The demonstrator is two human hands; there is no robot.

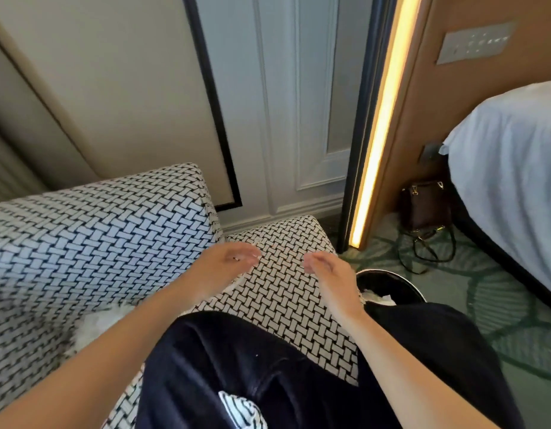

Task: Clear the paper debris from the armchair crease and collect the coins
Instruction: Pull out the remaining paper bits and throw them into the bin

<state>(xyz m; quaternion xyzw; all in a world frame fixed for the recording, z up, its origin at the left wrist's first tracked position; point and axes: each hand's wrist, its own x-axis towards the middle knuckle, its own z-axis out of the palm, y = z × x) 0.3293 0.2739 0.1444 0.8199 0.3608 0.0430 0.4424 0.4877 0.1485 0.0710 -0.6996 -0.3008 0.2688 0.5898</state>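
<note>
Both hands hover mid-frame over the armchair seat [283,292], left hand [234,261] and right hand [323,269] loosely curled, apparently holding nothing. White paper debris [104,323] lies in the crease [221,239] at lower left, with more in the bin [388,287] at right. Clearing seems partway done, with no coins visible.

Bright room, glowing wall light strip [380,125] (glaring), soft blur, curved edges

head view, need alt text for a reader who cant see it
Two bare hands, left hand and right hand, hover over the seat of a black-and-white woven-pattern armchair. White paper debris lies in the crease at the left, and a black bin holding white paper stands on the green carpet at the right, near a bed.
</note>
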